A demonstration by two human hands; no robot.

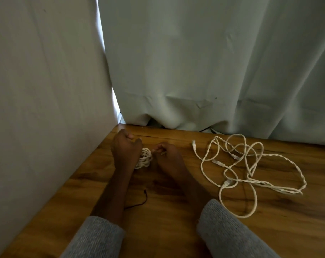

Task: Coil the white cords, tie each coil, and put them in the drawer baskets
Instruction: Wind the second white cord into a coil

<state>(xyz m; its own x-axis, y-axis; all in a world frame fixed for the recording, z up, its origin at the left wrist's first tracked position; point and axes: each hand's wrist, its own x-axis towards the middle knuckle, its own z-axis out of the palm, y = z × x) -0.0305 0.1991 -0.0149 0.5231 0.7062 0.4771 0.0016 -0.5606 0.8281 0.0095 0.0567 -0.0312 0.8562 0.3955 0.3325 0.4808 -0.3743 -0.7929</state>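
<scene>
A small coil of white cord (145, 158) sits between my hands near the back left corner of the wooden table (176, 229). My left hand (125, 148) is closed around the coil's left side. Just right of the coil, my right hand (167, 155) pinches what looks like a thin tie or the cord's end; which one I cannot tell. A loose tangle of white cords (245, 170) with several plugs lies spread on the table to the right, apart from both hands. No drawer or basket is in view.
A pale wall (46, 90) borders the table on the left. Grey-green curtains (204, 62) hang along its back edge. A thin black wire (142, 200) lies on the wood between my forearms.
</scene>
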